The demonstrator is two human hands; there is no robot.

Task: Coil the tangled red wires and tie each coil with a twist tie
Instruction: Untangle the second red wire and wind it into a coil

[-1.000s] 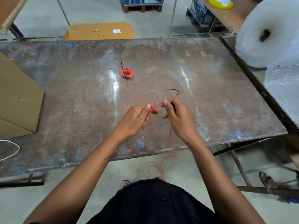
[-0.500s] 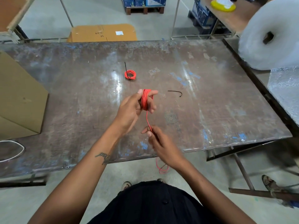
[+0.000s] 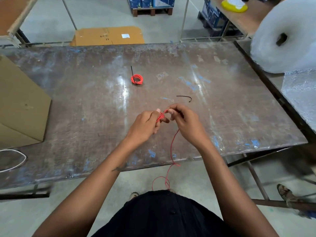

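My left hand [image 3: 147, 124] holds a small red wire coil [image 3: 160, 116] wound around its fingers, above the middle of the table. My right hand [image 3: 185, 123] pinches the same red wire [image 3: 172, 147] right beside the coil; the loose tail runs down under that hand, over the table's front edge, and loops near my waist. Farther back a finished red coil [image 3: 137, 79] lies flat with a black twist tie sticking out of it. A loose black twist tie [image 3: 184, 97] lies just beyond my right hand.
The worn metal table [image 3: 85, 108] has a cardboard box [image 3: 18, 106] at its left and a white cable loop [image 3: 12, 159] at the near-left corner. A big bubble-wrap roll [image 3: 287, 36] stands at the right. A flat carton [image 3: 107, 36] lies on the floor behind.
My right hand has come up from near the table's front edge to the coil, bringing the wire around. My left hand has lowered slightly and turned.
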